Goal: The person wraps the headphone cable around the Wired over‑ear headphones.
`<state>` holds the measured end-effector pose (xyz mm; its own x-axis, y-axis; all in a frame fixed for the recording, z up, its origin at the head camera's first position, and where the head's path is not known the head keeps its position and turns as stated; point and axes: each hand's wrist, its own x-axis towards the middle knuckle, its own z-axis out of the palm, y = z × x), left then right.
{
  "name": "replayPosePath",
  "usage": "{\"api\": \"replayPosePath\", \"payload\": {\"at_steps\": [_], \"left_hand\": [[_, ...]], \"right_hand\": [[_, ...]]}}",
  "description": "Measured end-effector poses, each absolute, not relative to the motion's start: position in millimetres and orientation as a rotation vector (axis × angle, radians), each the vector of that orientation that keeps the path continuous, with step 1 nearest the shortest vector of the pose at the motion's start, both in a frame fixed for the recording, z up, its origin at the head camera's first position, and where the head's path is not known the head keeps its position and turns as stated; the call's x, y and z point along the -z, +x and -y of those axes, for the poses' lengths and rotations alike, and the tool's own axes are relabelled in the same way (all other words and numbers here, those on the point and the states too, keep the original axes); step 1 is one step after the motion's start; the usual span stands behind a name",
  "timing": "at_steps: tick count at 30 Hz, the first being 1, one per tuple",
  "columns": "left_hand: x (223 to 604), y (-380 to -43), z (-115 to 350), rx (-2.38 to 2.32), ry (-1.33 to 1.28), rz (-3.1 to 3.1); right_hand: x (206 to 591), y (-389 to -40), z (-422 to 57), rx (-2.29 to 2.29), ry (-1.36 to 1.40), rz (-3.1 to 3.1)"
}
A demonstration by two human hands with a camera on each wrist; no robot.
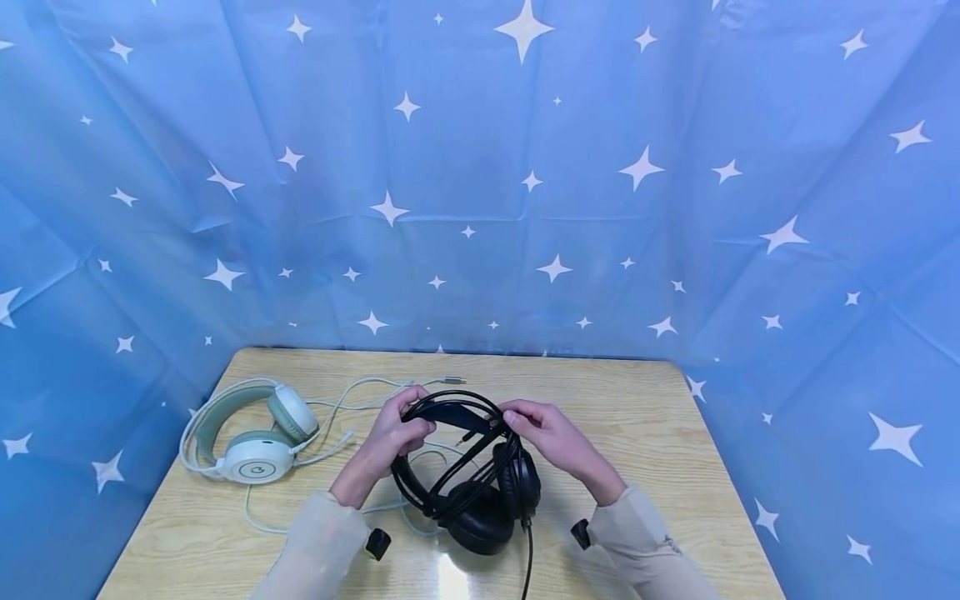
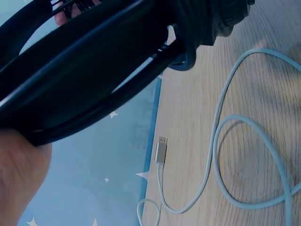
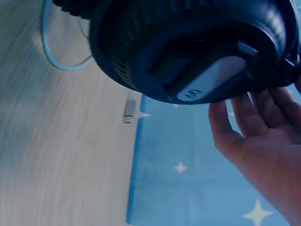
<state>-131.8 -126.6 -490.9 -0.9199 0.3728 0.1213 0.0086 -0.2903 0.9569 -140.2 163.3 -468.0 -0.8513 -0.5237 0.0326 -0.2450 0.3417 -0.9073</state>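
A black headset (image 1: 480, 525) is held up off the table between both hands, its black cable (image 1: 529, 557) looped several times around the headband and ear cups. My left hand (image 1: 393, 435) grips the headband's left side along with cable strands. On the right, my right hand (image 1: 551, 435) pinches the cable loops and band between thumb and fingers. The right wrist view has an ear cup (image 3: 207, 80) large above the fingers of that hand (image 3: 268, 141). The headband (image 2: 94, 61) fills the upper left wrist view. One cable strand hangs toward the table's front.
At the left of the wooden table (image 1: 637, 417) lies a white and green headset (image 1: 258, 460). Its pale cable (image 2: 214, 127) curls across the middle, partly beneath the black headset, and a metal USB plug (image 1: 453, 380) lies near the back. A blue starred curtain (image 1: 480, 275) surrounds the table.
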Motion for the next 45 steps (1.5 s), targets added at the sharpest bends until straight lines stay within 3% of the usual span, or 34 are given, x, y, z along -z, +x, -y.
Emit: {"api": "replayPosePath", "payload": {"at_steps": [15, 23, 33, 40, 45], "left_hand": [[483.8, -144.3, 113.2, -2.275, 0.145, -1.667], [479.0, -156.2, 111.2, -2.202, 0.159, -1.681], [471.9, -169.1, 110.2, -2.210, 0.199, -1.562], [475.5, -192.5, 104.6, -2.013, 0.151, -1.735], [475.0, -206.2, 99.2, -1.744, 0.253, -1.964]], "right_hand": [[477.0, -137.7, -165.3, 1.363, -0.663, -2.554], [476.7, -140.1, -168.6, 1.271, -0.693, -2.630], [484.3, -142.1, -172.1, 1.521, -0.705, -2.481], [488.4, -141.0, -172.1, 1.532, -0.549, -2.441], [492.5, -135.0, -175.2, 1.614, -0.423, -2.411]]}}
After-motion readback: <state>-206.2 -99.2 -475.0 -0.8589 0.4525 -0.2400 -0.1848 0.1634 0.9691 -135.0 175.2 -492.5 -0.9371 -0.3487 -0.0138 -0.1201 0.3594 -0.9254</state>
